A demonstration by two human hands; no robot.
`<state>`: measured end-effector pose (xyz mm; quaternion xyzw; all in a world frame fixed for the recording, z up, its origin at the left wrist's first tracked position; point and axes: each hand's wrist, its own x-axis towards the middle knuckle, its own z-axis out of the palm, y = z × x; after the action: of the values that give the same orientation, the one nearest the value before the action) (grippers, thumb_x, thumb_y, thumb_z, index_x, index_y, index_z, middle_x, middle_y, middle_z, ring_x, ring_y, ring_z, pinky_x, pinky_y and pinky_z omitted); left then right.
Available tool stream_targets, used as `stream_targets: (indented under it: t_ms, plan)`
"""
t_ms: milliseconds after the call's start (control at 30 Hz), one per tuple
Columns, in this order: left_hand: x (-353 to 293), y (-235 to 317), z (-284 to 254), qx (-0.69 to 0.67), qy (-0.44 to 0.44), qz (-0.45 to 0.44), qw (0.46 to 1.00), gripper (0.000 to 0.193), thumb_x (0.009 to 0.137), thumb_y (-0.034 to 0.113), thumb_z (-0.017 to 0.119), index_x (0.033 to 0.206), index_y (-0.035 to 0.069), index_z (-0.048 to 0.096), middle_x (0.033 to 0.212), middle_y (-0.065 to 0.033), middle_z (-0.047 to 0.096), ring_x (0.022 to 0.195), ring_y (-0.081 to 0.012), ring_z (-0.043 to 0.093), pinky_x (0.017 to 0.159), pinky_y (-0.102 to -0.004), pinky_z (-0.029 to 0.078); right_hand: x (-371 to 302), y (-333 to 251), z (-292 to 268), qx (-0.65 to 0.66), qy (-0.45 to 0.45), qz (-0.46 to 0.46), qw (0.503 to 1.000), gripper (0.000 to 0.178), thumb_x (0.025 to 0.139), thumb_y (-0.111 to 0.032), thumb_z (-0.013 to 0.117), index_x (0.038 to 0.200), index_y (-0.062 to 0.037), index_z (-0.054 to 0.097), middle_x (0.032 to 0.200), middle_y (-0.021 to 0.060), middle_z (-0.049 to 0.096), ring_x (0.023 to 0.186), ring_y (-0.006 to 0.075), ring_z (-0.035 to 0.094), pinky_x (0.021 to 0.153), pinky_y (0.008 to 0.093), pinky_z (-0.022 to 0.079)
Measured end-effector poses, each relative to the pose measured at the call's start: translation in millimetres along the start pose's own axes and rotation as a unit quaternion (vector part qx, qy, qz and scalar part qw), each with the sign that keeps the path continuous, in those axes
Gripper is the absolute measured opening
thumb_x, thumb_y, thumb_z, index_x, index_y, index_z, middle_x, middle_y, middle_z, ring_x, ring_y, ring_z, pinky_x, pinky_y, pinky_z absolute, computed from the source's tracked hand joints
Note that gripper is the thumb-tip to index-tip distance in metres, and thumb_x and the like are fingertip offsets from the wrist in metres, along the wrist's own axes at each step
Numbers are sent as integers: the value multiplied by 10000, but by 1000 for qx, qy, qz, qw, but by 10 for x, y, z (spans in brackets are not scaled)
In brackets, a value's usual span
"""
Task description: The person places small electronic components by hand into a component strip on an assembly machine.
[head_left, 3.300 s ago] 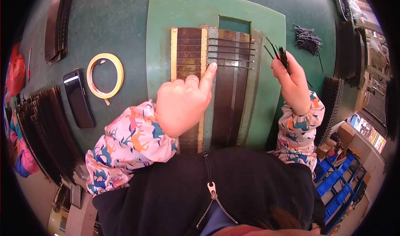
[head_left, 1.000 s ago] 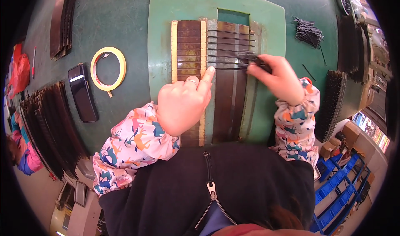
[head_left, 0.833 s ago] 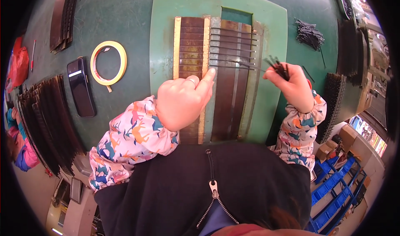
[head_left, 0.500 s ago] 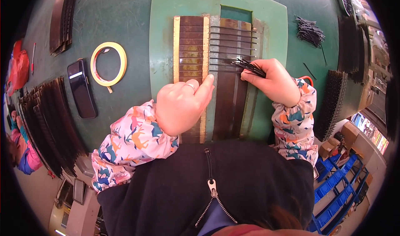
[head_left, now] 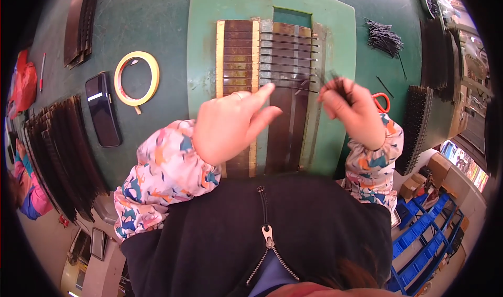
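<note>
In front of me a green board [head_left: 335, 35] carries a dark slotted plate [head_left: 237, 50] edged by yellow notched strips. Several thin black rods [head_left: 288, 58] lie crosswise in a row, side by side, over a second dark plate [head_left: 283, 139]. My left hand [head_left: 228, 123] reaches over the lower part of the slotted plate. Its index finger points to the lowest rod's left end, the thumb stands apart, and nothing is in it. To the right of the row, my right hand [head_left: 356, 105] is closed around a bundle of black rods [head_left: 343, 87], smeared by motion.
On the right lie a pile of black rods [head_left: 385, 37], a loose rod [head_left: 385, 87] and an orange-red loop handle [head_left: 382, 103]. A roll of yellow tape [head_left: 153, 87] and a phone [head_left: 104, 113] lie left. Stacks of dark strips [head_left: 63, 150] line the table's sides.
My right hand has moved right and slightly down with its bundle, away from the row. My left thumb has spread away from the index finger, and that hand has risen slightly.
</note>
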<state>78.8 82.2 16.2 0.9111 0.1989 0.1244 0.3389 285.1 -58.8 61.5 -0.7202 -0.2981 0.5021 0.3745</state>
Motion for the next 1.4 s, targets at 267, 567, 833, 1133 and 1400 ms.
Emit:
stream_targets:
  t_ms: [267, 567, 833, 1133, 1400]
  plan:
    - [-29, 51, -123, -515, -119, -363, 767, 147, 819, 124, 709, 957, 79, 725, 698, -72, 639, 485, -150, 543, 443, -263, 406, 46, -47, 266, -66, -71, -38, 995, 119, 922, -112, 606, 932, 7, 608, 696, -27, 557, 635, 41, 468, 569, 224, 393]
    - [-204, -5, 37, 68, 77, 55, 993, 169, 764, 125, 751, 924, 92, 707, 597, -34, 533, 475, -170, 526, 439, -291, 410, 188, 40, 200, -133, 4, -23, 991, 202, 854, -116, 645, 769, 60, 594, 564, 86, 537, 556, 91, 410, 511, 309, 402]
    - [-198, -7, 67, 117, 75, 81, 987, 239, 745, 131, 763, 974, 103, 702, 596, -24, 483, 462, -183, 499, 446, -318, 415, 258, 115, 251, -114, 10, -41, 993, 191, 858, -114, 637, 791, 61, 606, 587, 97, 556, 566, 87, 429, 518, 307, 409]
    - [-195, 37, 127, 185, 4, 51, 981, 369, 787, 148, 690, 1152, 104, 663, 585, -19, 477, 469, -171, 516, 456, -300, 438, 244, 181, 140, -141, -9, -61, 988, 193, 861, -116, 641, 782, 52, 588, 589, 79, 550, 553, 99, 460, 528, 298, 418]
    - [-294, -3, 198, 182, 35, 71, 980, 396, 775, 157, 694, 1165, 102, 658, 573, -15, 464, 464, -172, 513, 453, -309, 437, 50, 7, 182, -78, 22, 7, 997, 170, 873, -120, 626, 784, 14, 573, 593, 56, 576, 553, 93, 530, 530, 289, 426]
